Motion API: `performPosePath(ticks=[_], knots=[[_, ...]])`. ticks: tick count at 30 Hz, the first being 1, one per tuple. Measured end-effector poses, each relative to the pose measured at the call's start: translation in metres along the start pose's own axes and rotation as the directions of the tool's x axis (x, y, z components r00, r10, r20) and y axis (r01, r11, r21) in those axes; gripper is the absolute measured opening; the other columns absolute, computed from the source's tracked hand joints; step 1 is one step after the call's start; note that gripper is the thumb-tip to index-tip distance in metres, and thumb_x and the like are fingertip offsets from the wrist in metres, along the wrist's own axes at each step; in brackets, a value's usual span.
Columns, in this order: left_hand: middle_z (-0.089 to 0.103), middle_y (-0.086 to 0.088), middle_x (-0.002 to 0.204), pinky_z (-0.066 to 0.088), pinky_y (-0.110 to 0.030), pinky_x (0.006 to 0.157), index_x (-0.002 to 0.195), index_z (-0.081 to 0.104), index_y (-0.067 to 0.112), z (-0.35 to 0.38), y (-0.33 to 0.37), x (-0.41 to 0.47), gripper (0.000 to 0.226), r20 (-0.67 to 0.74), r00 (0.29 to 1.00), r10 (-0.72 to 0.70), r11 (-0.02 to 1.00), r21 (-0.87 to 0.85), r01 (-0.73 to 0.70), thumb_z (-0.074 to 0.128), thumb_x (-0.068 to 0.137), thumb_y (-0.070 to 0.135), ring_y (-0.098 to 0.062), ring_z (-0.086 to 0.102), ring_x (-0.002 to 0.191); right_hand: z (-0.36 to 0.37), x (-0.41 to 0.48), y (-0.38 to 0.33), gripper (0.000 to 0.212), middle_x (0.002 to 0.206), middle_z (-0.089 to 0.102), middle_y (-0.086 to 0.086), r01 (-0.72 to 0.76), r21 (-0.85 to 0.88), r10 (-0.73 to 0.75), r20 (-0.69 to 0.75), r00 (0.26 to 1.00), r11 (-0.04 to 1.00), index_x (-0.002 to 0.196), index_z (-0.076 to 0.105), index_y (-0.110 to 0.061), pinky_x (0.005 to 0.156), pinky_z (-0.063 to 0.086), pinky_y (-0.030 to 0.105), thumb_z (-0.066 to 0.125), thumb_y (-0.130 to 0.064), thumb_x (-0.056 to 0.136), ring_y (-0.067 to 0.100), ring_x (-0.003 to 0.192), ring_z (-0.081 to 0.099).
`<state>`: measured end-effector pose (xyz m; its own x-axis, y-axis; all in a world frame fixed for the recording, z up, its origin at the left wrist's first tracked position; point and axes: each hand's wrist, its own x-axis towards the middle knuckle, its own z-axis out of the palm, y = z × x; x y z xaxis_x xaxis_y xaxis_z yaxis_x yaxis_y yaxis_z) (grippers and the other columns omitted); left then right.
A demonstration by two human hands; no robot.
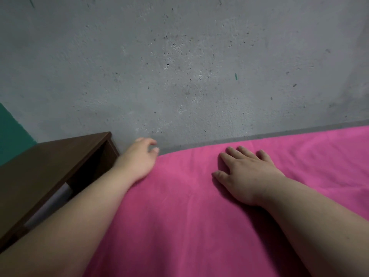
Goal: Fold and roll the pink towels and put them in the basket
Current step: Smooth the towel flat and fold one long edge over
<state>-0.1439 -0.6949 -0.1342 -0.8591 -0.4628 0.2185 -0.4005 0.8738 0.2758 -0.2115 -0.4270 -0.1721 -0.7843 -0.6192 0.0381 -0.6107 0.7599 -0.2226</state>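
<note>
Head view. I count one pink towel (189,226), two hands and one piece of furniture.

The towel is a bright pink, short-napped fleecy cloth. It is spread flat in a single layer across the lower right of my view, with soft creases running toward me and its far edge lying just short of the wall (179,66). A narrow grey strip (219,141) shows between that edge and the wall.

The right hand (247,174) lies palm down on the towel near its far edge, with the fingers straight and slightly spread, pressing on the cloth and gripping nothing.

The left hand (139,156) is at the towel's far left corner with its fingers curled inward. It may be pinching the edge there, but I cannot tell from this angle whether it has hold of the cloth.

The wall is rough, pitted grey concrete with a teal painted patch (12,132) at the left. A dark brown wood-grain cabinet (50,166), box-shaped with an open side, stands just left of the towel, and something pale (54,200) shows inside it.
</note>
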Motion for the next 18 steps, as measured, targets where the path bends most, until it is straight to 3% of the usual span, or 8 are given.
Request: performPosePath(ticks=[3,5,8,12,15,18], knots=[[0.025,-0.003,0.164,0.017,-0.035,0.124,0.153,0.037,0.025,0.007,0.059,-0.055,0.055,0.264,0.942,0.208,0.976,0.013,-0.219,0.036,0.104,0.049,-0.020,0.021,0.152,-0.001,0.000,-0.002,0.054,0.154,0.035,-0.004,-0.001,0.020,0.001,-0.004,1.000,1.000,0.139,0.044,-0.028,0.117,0.016,0.058,0.029,-0.060,0.098,0.021,0.148,0.023],[0.002,0.000,0.169,0.004,-0.040,0.126,0.160,0.017,0.031,0.018,0.077,-0.087,0.064,0.404,0.892,0.204,0.963,0.082,-0.257,0.026,0.103,0.058,-0.017,-0.001,0.155,-0.006,-0.004,-0.003,0.043,0.142,0.050,-0.007,0.002,0.159,0.007,-0.057,0.998,0.987,0.131,0.054,-0.029,0.116,0.019,0.056,0.038,-0.053,0.099,0.018,0.140,0.037],[-0.006,-0.002,0.169,0.001,-0.042,0.126,0.160,0.008,0.035,0.026,0.078,-0.113,0.065,0.387,0.906,0.174,0.947,0.186,-0.261,0.022,0.102,0.061,-0.017,-0.007,0.155,-0.028,-0.026,-0.001,0.035,0.134,0.064,-0.006,-0.028,0.491,0.127,-0.170,0.977,0.871,0.127,0.066,-0.026,0.117,0.028,0.044,0.048,-0.035,0.097,0.017,0.129,0.054],[0.004,-0.005,0.169,0.010,-0.041,0.125,0.160,0.018,0.031,0.011,0.083,-0.143,0.062,0.342,0.930,0.136,0.953,0.209,-0.217,0.027,0.104,0.056,-0.021,0.003,0.155,-0.047,-0.095,0.031,0.044,0.123,0.069,-0.002,-0.019,0.394,0.104,-0.196,0.975,0.919,0.117,0.071,-0.024,0.110,0.039,0.041,0.045,-0.040,0.085,0.023,0.121,0.059],[0.000,-0.005,0.169,0.003,-0.044,0.126,0.161,0.011,0.031,0.009,0.098,-0.196,0.065,0.393,0.909,0.140,0.958,0.178,-0.224,0.025,0.104,0.058,-0.022,-0.002,0.156,-0.044,-0.178,0.063,0.029,0.112,0.069,0.003,-0.013,0.294,0.073,-0.194,0.978,0.956,0.109,0.072,-0.020,0.099,0.047,0.039,0.055,-0.030,0.088,0.029,0.110,0.062],[-0.003,-0.004,0.169,-0.001,-0.045,0.125,0.161,0.008,0.032,0.004,0.115,-0.257,0.066,0.394,0.907,0.149,0.960,0.162,-0.227,0.024,0.103,0.059,-0.021,-0.007,0.155,-0.047,-0.273,0.087,0.039,0.119,0.068,0.004,-0.031,0.229,0.078,-0.203,0.976,0.973,0.115,0.072,-0.017,0.103,0.047,0.036,0.051,-0.033,0.086,0.026,0.114,0.060]])
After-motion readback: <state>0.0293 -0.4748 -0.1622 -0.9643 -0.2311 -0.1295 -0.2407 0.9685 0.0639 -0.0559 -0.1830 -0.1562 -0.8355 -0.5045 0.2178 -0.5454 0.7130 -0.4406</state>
